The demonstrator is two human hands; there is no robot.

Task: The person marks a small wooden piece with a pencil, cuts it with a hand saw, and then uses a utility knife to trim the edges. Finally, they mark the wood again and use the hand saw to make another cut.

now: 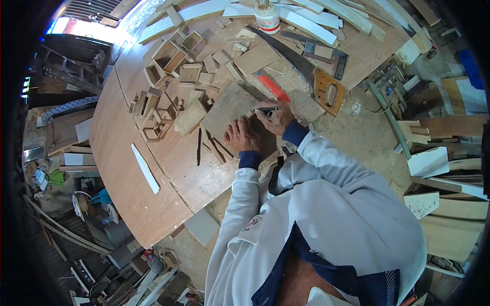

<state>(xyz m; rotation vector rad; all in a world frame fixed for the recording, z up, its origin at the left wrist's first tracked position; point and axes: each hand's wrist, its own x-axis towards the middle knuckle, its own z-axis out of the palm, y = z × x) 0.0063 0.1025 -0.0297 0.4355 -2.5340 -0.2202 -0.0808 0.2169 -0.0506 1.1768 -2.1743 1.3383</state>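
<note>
My left hand [242,135] rests on a flat greyish wooden board [228,108], fingers lying apart over its surface. Close beside it, my right hand [275,118] is closed around a slim dark pen-like tool [268,109]; its exact kind is too small to make out. Between my hands and my body shows a brown piece of wood [265,138], partly hidden. Thin dark strips [218,148] lie just left of my left hand. A red-orange tool [273,86] lies beyond my right hand.
A handsaw [329,92] and a metal square [326,53] lie to the right. Small wooden boxes [171,56] and frames [156,125] stand left of the board. A white tub [267,18] stands at the back. A white pointed strip [145,168] lies on the table [117,194].
</note>
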